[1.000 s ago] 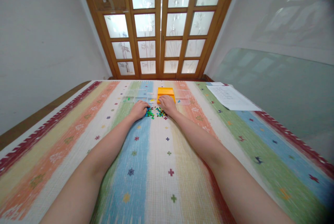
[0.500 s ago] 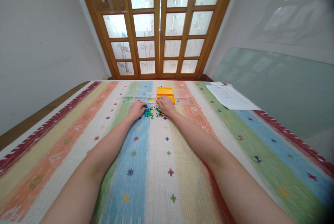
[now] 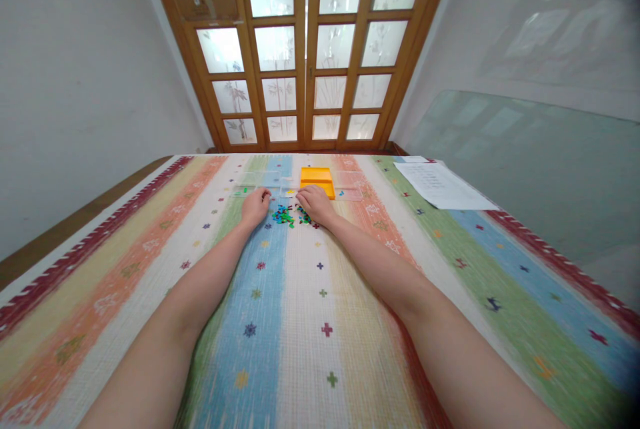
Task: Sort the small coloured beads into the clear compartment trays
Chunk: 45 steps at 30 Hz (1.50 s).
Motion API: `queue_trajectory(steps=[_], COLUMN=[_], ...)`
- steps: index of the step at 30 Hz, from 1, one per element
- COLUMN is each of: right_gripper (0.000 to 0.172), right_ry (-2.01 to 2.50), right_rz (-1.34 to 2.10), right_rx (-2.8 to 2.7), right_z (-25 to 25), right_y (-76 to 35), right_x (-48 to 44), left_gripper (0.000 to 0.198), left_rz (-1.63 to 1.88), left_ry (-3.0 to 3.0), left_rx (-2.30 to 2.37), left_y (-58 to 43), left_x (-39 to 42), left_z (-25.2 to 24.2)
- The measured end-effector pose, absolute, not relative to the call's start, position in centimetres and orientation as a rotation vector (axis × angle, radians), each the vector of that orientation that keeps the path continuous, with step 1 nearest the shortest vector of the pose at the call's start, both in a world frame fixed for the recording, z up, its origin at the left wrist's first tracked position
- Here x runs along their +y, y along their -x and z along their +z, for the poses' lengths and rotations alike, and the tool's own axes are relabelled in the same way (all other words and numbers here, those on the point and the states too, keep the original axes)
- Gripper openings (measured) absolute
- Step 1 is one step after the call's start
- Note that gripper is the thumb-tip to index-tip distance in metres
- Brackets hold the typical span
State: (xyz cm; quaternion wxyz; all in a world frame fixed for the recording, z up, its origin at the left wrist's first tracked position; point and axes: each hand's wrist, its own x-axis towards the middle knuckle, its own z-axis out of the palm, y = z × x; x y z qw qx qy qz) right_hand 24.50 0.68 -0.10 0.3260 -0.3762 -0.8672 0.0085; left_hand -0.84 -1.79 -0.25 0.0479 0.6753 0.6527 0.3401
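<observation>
My left hand (image 3: 257,206) is beside the left end of a pile of small blue and green pieces (image 3: 283,216), near the front of a clear plastic tray (image 3: 245,182). Its fingers are curled together at the tips; whatever they pinch is too small to make out. Over a second small heap of mixed-colour pieces (image 3: 303,216) rests my right hand (image 3: 316,203), fingers bent and close together, their tips partly hidden. Just beyond it lies an open orange box (image 3: 316,174). Single pieces lie in the clear trays, a green one (image 3: 245,190) at left and a blue one (image 3: 341,193) at right.
A striped, patterned cloth (image 3: 305,302) covers the table. White paper sheets (image 3: 443,186) lie at the back right. Beyond the table stand wooden doors (image 3: 307,76) with glass panes, and a glass panel (image 3: 520,169) leans by the right wall.
My left hand has moved left and slightly away from the blue and green pile, toward the clear tray. My right hand has shifted very little.
</observation>
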Motion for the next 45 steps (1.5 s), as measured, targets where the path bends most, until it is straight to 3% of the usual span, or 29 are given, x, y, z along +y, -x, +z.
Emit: queue_trajectory(steps=[8, 14, 20, 27, 45], right_gripper=[0.039, 0.038, 0.037, 0.037, 0.037], right_ry=[0.968, 0.977, 0.978, 0.970, 0.986], right_rz=[0.041, 0.042, 0.032, 0.010, 0.038], right_rx=[-2.294, -2.302, -2.312, -2.308, -2.332], right_z=[-0.2, -0.1, -0.1, -0.4, 0.1], right_y=[-24.5, -24.5, -24.5, -24.5, -24.4], right_x=[0.8, 0.7, 0.7, 0.9, 0.4], left_gripper=[0.029, 0.048, 0.031, 0.024, 0.035], left_rz=[1.534, 1.601, 1.346, 0.848, 0.644], left_ry=[-1.474, -1.270, -1.783, -2.522, -2.687], left_rx=[1.917, 1.891, 1.920, 1.487, 1.359], left_y=[4.7, 6.7, 5.2, 1.7, 0.6], left_x=[0.3, 0.5, -0.4, -1.7, -2.0], left_z=[-1.0, -1.0, -0.7, -0.3, 0.0])
